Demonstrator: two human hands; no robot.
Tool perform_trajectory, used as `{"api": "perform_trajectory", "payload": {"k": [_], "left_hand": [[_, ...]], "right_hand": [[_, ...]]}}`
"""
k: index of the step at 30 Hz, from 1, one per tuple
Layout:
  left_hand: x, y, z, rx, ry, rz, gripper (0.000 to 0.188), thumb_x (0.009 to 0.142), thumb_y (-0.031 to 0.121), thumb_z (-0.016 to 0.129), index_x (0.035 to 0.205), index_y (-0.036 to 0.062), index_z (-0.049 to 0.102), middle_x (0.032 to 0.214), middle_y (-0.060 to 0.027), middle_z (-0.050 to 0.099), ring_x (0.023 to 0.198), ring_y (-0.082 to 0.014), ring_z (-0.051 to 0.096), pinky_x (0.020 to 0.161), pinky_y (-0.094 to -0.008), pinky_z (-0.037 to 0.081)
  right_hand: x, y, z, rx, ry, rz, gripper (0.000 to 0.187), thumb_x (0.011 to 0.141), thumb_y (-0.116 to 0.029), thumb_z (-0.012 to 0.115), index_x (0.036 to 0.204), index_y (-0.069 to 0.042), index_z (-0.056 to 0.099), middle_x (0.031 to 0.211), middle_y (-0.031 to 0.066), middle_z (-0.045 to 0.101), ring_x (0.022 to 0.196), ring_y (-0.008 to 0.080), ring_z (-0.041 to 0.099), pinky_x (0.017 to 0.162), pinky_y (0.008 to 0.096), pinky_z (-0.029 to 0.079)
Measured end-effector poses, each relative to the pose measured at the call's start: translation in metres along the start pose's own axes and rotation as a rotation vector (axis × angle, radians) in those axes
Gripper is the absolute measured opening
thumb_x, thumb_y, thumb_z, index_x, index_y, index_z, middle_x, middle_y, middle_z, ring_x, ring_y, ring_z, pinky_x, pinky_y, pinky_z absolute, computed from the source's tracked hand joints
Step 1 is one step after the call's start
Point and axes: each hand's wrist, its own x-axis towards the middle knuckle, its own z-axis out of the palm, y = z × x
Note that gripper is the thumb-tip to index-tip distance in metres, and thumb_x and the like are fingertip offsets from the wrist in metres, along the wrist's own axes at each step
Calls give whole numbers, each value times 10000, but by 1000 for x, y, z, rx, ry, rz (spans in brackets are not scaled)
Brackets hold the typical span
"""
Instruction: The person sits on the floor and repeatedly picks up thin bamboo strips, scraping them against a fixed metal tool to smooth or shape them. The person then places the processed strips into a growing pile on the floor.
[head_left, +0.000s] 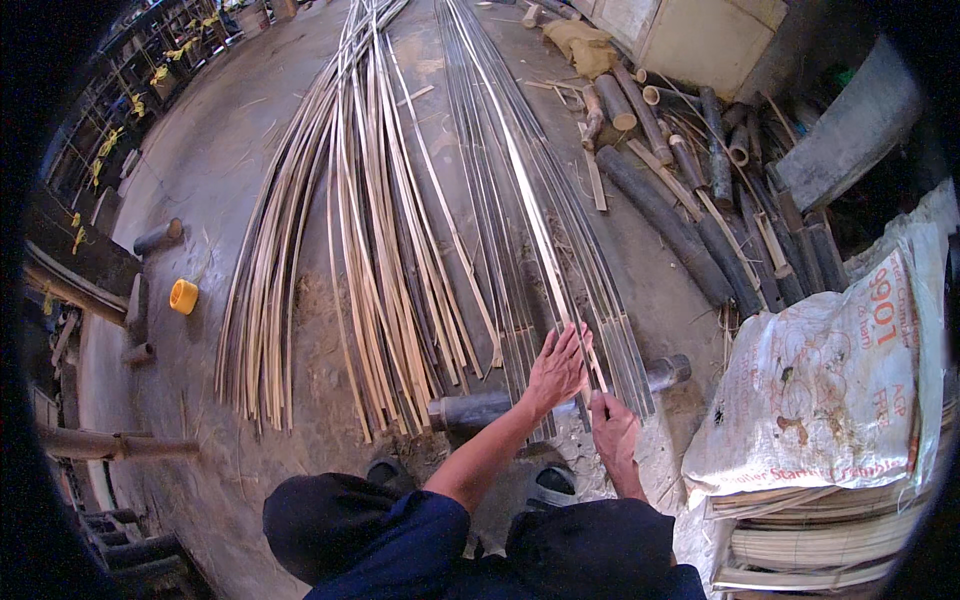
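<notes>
My left hand (558,372) lies over a pale split bamboo strip (541,242), its fingers stretched out and close together. Just right of it and nearer to me, my right hand (614,432) is closed around the near end of that strip, thumb on top. Whether a small tool is also in this hand, I cannot tell. Dark-skinned bamboo strips (622,352) run away from me on both sides of the pale one. Their near ends rest across a thick bamboo pole (472,408) lying crosswise before my feet.
Left of my hands, many pale bamboo strips (384,320) fan out on the floor. Cut bamboo poles (660,215) are heaped at the right. A white printed sack (800,385) sits on bundled slats (820,545) at the near right. A yellow ring-shaped roll (184,296) lies at the left.
</notes>
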Motion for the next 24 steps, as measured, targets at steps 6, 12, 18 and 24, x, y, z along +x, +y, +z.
{"api": "perform_trajectory", "payload": {"k": [6, 12, 18, 24], "left_hand": [[3, -4, -11, -205, 91, -12, 551, 975, 304, 513, 1451, 45, 412, 1538, -152, 354, 1448, -296, 304, 1179, -464, 242], [14, -33, -32, -961, 333, -598, 463, 1009, 259, 502, 1382, -16, 481, 1211, -167, 633, 1110, -269, 602, 950, -372, 477], [22, -64, -99, -1815, 385, -935, 657, 993, 576, 439, 1320, 15, 539, 1056, -140, 689, 861, -192, 679, 728, -324, 533], [-4, -95, -105, -1658, 385, -692, 286, 992, 318, 587, 1098, 53, 578, 853, -64, 653, 677, -171, 655, 636, -314, 570]], "right_hand": [[14, -23, 2, -47, -64, -80, 313, 964, -322, 611, 818, -48, 650, 694, 222, 611, 622, 408, 618, 532, 440, 466], [10, -68, 2, 253, 102, -198, 196, 964, -194, 627, 927, -13, 695, 752, 164, 686, 645, 216, 682, 607, 331, 519], [-14, -58, 45, 206, -28, -111, 221, 975, -269, 612, 960, -56, 668, 693, 191, 617, 611, 309, 649, 566, 400, 492], [-26, -74, 79, 244, -5, -106, 303, 974, -191, 595, 1253, -82, 641, 702, 207, 600, 585, 262, 637, 571, 362, 487]]}}
